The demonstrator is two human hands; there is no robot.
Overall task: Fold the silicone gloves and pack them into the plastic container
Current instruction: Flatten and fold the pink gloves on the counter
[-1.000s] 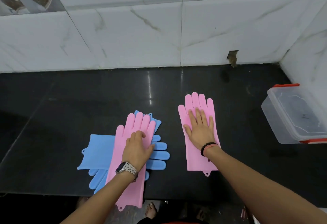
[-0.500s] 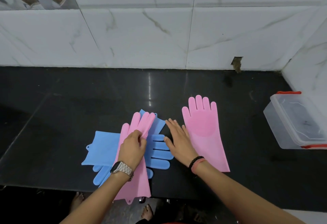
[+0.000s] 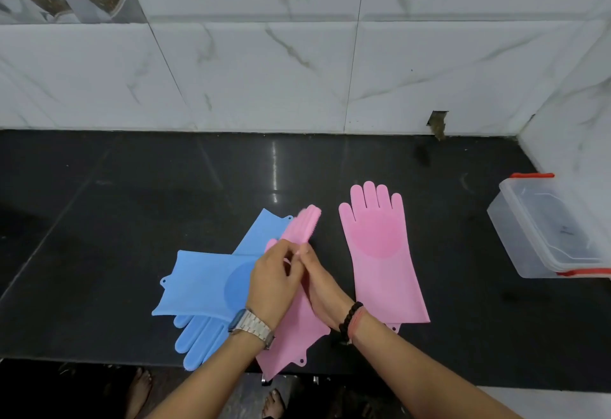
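Two blue silicone gloves (image 3: 211, 283) lie crossed on the black counter (image 3: 132, 207). On top of them is a pink glove (image 3: 294, 332), its fingers lifted and blurred. My left hand (image 3: 272, 281) and my right hand (image 3: 322, 286) both grip this pink glove at its palm, close together. A second pink glove (image 3: 380, 253) lies flat to the right, palm pad up, untouched. The clear plastic container (image 3: 549, 230) with red clips sits lidded at the far right by the wall.
White marble tile walls stand behind and at the right corner. The counter's front edge runs just under the gloves; the held pink glove's cuff hangs over it. Bare feet show on the floor below.
My right hand left the right pink glove and came across to the left one. Both hands now hold that glove, and its fingers have lifted off the blue gloves.
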